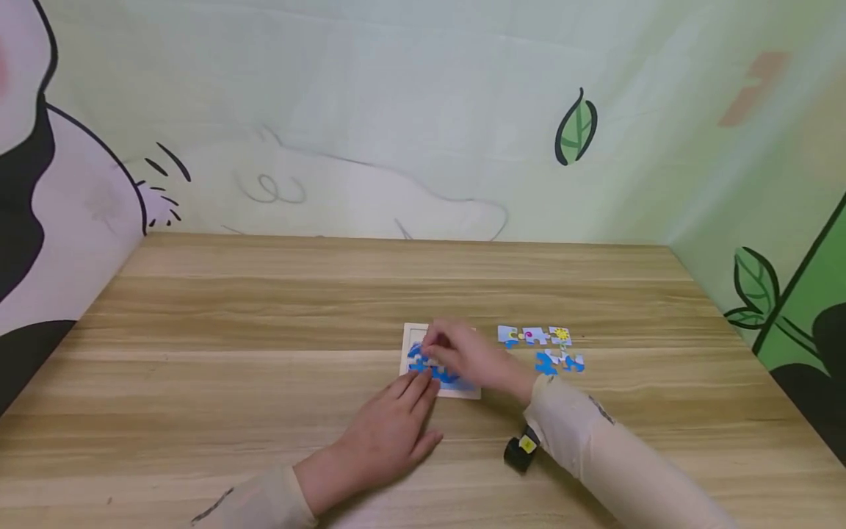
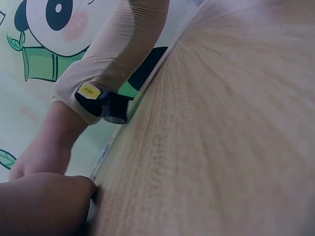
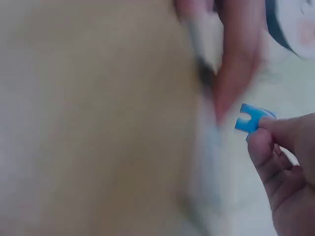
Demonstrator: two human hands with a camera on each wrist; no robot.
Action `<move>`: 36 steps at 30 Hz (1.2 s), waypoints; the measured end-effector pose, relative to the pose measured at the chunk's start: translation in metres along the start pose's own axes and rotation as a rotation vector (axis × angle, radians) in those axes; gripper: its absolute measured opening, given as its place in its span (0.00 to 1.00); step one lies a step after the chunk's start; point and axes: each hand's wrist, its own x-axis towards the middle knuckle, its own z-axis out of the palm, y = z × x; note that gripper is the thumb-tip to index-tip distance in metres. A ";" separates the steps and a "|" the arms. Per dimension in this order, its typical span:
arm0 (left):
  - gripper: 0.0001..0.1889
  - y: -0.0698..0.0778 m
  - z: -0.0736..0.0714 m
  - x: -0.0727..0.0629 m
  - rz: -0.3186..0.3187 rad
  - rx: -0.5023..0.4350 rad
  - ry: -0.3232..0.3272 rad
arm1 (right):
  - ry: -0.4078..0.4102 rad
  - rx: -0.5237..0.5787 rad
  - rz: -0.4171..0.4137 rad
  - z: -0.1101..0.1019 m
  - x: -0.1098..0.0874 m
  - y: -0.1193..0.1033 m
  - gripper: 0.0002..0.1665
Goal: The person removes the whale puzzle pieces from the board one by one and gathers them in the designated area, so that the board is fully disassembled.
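In the right wrist view, the thumb and forefinger of my right hand [image 3: 285, 162] pinch a blue jigsaw piece [image 3: 253, 118] with a notched edge. The head view puts that right hand [image 1: 472, 358] over a small puzzle tray [image 1: 405, 360] with a pale wooden rim. Blue jigsaw pieces [image 1: 444, 375] lie inside the tray, partly covered by both hands. My left hand [image 1: 390, 422] lies palm down at the tray's lower left, its straight fingertips on the rim and the nearest pieces.
Several loose jigsaw pieces [image 1: 535, 336], blue and pale with a sun on one, lie on the wooden table [image 1: 264, 316] right of the tray. A black wrist camera [image 1: 520, 454] hangs below the right cuff. A printed cloth wall [image 1: 396, 110] stands behind the table.
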 end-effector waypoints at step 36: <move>0.35 0.000 0.003 0.001 0.002 0.022 0.028 | -0.059 0.129 0.144 -0.074 -0.028 0.032 0.05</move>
